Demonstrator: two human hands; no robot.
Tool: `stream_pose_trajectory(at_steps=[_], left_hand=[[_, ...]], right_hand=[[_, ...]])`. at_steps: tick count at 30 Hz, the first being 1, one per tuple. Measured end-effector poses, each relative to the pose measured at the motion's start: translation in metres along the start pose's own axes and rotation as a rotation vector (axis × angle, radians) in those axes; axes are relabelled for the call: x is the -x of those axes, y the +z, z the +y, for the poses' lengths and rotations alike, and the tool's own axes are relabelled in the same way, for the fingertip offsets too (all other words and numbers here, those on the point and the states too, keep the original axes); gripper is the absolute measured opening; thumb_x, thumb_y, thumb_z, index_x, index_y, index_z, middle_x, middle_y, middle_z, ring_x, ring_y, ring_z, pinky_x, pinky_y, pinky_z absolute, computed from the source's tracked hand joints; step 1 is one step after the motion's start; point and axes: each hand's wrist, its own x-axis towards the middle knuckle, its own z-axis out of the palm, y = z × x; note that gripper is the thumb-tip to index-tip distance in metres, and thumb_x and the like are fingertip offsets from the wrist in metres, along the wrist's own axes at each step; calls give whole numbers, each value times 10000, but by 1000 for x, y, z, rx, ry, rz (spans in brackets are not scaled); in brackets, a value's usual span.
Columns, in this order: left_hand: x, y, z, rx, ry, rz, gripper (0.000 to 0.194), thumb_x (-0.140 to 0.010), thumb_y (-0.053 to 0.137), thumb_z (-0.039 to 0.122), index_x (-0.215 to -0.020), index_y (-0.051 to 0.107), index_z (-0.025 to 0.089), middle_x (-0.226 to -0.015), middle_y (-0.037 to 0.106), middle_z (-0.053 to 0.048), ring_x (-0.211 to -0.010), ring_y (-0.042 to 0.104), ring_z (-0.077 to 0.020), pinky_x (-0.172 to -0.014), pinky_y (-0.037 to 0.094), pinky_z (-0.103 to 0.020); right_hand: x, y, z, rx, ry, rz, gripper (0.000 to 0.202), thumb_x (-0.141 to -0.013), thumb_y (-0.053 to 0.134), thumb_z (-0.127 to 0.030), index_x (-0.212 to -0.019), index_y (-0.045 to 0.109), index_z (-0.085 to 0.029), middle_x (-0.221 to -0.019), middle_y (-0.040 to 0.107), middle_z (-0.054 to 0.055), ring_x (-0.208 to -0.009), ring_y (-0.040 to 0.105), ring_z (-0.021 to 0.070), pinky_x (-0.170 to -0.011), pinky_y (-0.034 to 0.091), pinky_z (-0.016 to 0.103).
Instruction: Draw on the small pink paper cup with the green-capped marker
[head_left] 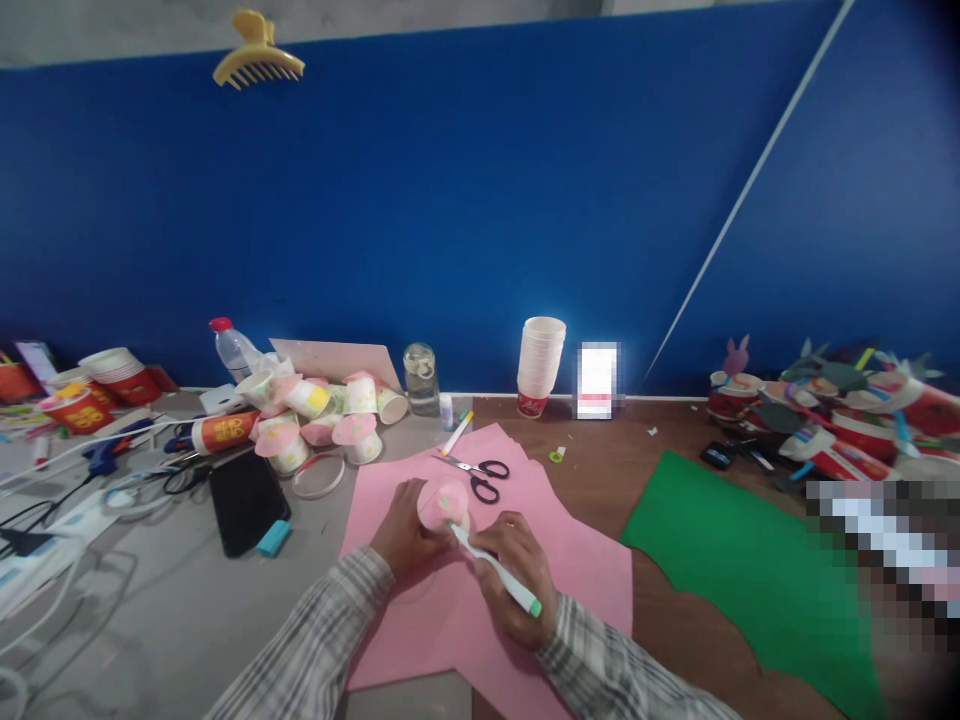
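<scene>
My left hand [405,533] is wrapped round a paper cup with a round pink top [442,505], which bears faint green marks. In my right hand [517,580] is a white marker [499,573] with a green end; its tip meets the edge of the pink top. Both hands are over pink paper sheets [420,625]. Black-handled scissors [480,475] lie partly open on the paper, just beyond the cup. Behind them rests a white marker with a yellow end [456,435].
Decorated cups [360,440], a black phone [247,500] and a blue eraser [274,538] are at the left. Beyond stand a glass jar [421,380] and stacked cups [540,360]. Green paper [750,570] and a pile of crafted cups [862,435] lie right.
</scene>
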Motion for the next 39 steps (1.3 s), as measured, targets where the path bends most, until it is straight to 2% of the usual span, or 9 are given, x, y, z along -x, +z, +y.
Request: stream_pose_trajectory(at_steps=[6, 10, 14, 29, 36, 39], left_hand=[[0, -2, 5, 16, -40, -17, 559, -475, 739, 341, -991, 551, 237, -874, 558, -21, -839, 503, -241, -742, 461, -412], [0, -1, 5, 8, -1, 9, 497, -483, 734, 311, -947, 570, 247, -871, 563, -19, -839, 507, -241, -761, 453, -415], [-1, -1, 2, 19, -18, -4, 564, -469, 742, 339, -990, 550, 239, -876, 561, -25, -847, 504, -248, -751, 459, -421], [-1, -1, 4, 8, -20, -5, 476, -514, 724, 351, -952, 576, 235, -862, 570, -28, -843, 507, -245, -759, 456, -413], [-1, -1, 2, 5, -33, -25, 480, -503, 725, 289, -954, 569, 251, -889, 564, -24, -867, 502, -249, -759, 451, -402], [-1, -1, 1, 17, -54, -24, 487, -474, 744, 326, -922, 569, 245, -879, 556, -25, -866, 501, -261, -754, 452, -414]], right_hand=[[-1, 0, -1, 11, 9, 5, 215, -712, 559, -138, -884, 619, -252, -686, 685, -13, -604, 600, 192, -683, 468, 378], [-2, 0, -1, -2, -6, -23, 224, -712, 558, -126, -891, 610, -250, -686, 685, -9, -584, 599, 191, -692, 461, 395], [-2, 0, 0, 5, -7, -3, 211, -709, 554, -132, -877, 610, -246, -681, 685, -9, -575, 594, 189, -687, 460, 394], [-11, 0, -8, -1, -49, -53, 268, -700, 569, -97, -930, 584, -233, -729, 690, 4, -608, 619, 188, -710, 455, 397], [-13, 1, -9, -11, -46, -55, 263, -708, 571, -108, -940, 589, -230, -741, 694, 6, -613, 628, 189, -691, 458, 384], [-10, 2, -6, -5, -53, -16, 258, -704, 567, -110, -928, 597, -236, -723, 695, 0, -594, 627, 187, -691, 459, 388]])
